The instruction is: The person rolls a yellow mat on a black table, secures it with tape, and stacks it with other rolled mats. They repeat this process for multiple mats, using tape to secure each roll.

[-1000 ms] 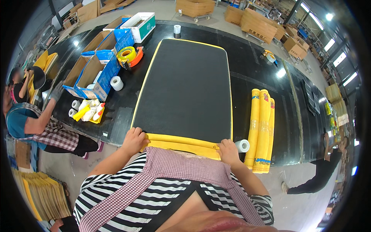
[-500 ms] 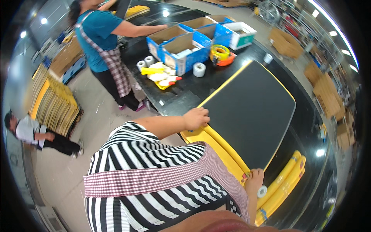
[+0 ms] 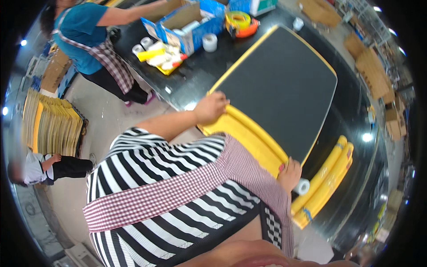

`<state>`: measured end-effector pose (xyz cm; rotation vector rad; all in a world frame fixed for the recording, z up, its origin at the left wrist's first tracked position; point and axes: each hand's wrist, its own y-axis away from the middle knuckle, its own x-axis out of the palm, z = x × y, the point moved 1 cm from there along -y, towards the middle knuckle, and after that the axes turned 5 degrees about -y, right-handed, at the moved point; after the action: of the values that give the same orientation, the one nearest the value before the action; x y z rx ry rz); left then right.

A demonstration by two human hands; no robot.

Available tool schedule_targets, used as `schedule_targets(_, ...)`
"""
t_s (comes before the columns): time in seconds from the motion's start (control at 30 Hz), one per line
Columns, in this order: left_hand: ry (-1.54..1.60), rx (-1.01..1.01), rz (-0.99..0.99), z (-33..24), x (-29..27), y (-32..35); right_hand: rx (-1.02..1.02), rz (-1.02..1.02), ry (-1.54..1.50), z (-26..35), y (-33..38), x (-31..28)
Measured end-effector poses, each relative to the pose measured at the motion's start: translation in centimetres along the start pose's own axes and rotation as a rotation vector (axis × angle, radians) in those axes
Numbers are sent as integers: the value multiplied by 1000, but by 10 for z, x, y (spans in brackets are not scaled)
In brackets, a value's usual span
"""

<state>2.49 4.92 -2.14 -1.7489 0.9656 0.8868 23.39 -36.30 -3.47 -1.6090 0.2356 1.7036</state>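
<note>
Yellow mat edge (image 3: 249,133) | left hand (image 3: 212,107) gripping | right hand (image 3: 289,173) gripping

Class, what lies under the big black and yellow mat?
The mat lies on a dark glossy table. Both hands, left and right, grip its rolled yellow near edge. Anything beneath it is covered.

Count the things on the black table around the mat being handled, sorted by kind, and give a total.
Black mat with yellow edge: 1
Rolled yellow mats: 3
White tape rolls: 5 (one by the right hand, one by the boxes, two near the table edge, one at the far side)
Open blue cardboard boxes: 2
Total: 11
</note>
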Motion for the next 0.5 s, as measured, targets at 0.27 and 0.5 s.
schedule_targets(0.27,92,115,86,9,-10,-65,74,-124,-84,-11,-48,-6)
schedule_targets(0.5,-219,160,49,-22,0,-19,136,207,47,13,-26,-13)
